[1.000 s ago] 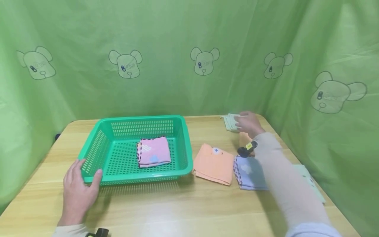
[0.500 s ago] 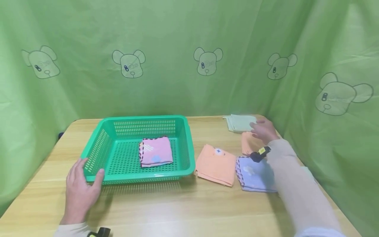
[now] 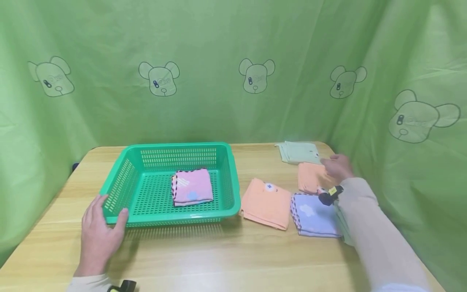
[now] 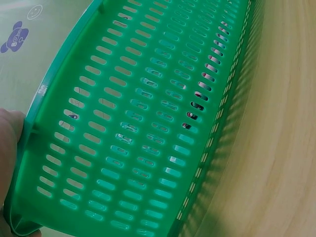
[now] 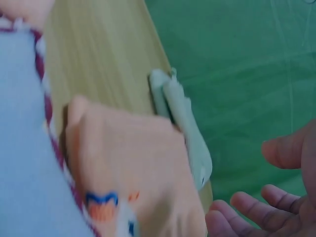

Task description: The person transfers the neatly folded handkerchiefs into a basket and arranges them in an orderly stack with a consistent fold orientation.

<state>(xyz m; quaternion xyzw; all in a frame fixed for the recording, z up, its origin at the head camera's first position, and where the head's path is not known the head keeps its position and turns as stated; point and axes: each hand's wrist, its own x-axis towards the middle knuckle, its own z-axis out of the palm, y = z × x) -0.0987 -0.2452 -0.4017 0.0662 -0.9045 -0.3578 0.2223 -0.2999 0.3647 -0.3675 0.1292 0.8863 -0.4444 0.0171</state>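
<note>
1. The bench point(image 3: 175, 259) carries everything. The step in hand appears to be moving folded cloths singly between a basket and the bench's right side; this moment alone does not settle which way they travel.
2. The green basket point(image 3: 168, 219) stands on the left half, reaching close to the bench's far edge.
3. The left hand point(image 3: 99, 233) is at the basket's near left corner, fingers bent at the rim and thumb against the near wall: a light hold, presumably to steady it.
4. The right hand point(image 3: 339, 167) is by the bench's right edge, toward the far right corner. Its fingers are loosely extended, thumb apart, holding nothing.
5. A large peach cloth point(image 3: 266, 205) lies just beside the basket, then a blue cloth point(image 3: 315, 219). Nearer the right edge, the sleeve mostly covers a mint cloth point(image 3: 345, 231).
6. A pale green cloth point(image 3: 299, 152) lies near the far right corner. The pink cloth point(image 3: 192, 186) lies inside the basket.
7. A small peach cloth point(image 3: 310, 176) is nearest the right hand. The next move likely calls for pinching all layers of one cloth, so its folds survive.
</note>
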